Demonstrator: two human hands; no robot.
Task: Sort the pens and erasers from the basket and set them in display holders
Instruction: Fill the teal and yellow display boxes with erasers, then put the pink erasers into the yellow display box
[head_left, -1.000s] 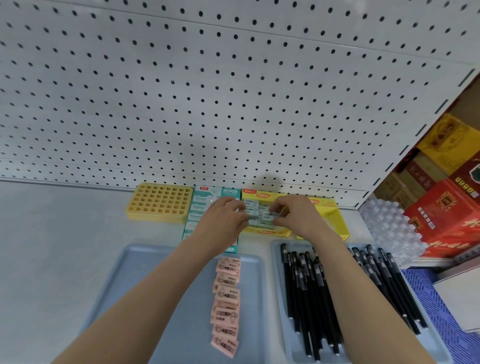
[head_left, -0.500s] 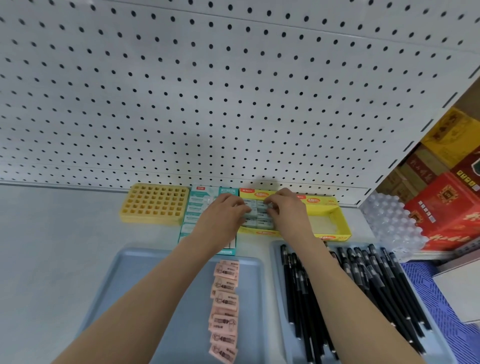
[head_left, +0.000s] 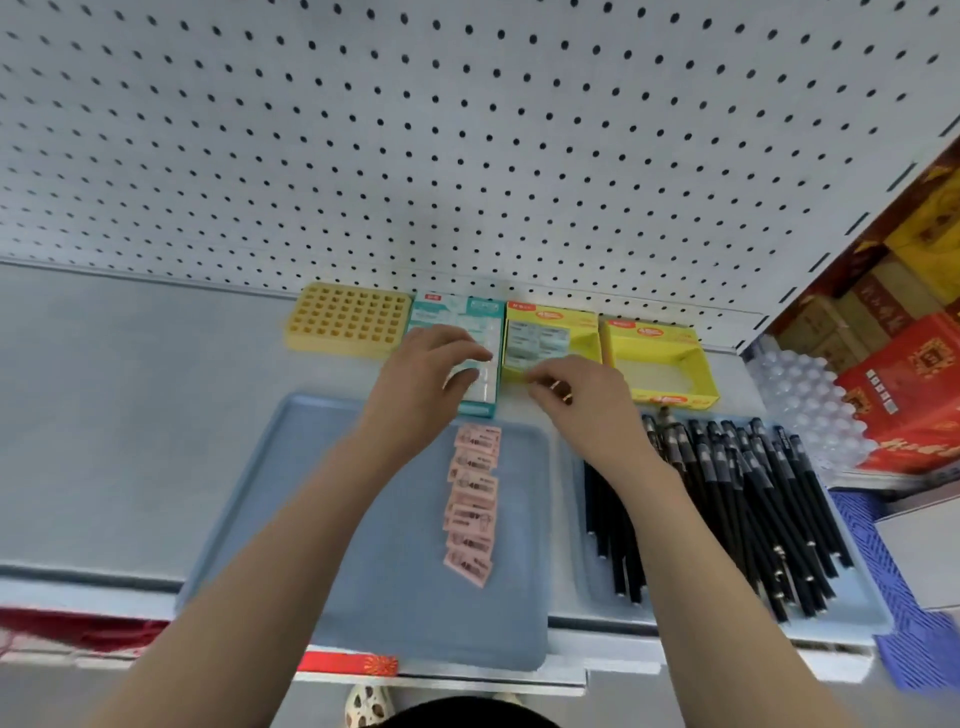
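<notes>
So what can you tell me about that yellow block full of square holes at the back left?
The yellow block with a grid of square holes looks like moulded plastic. It is a low rectangular holder lying flat on the grey shelf, at the foot of the white pegboard wall. Every hole that shows looks empty. The teal cardboard box stands close on its right, and nothing rests on the block.

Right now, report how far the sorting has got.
Done: white erasers sit in the teal cardboard display box and the yellow cardboard box beside it. In hand: left hand and right hand are at those boxes. Left: pink erasers on the blue tray, black pens, empty yellow grid holder.
</notes>
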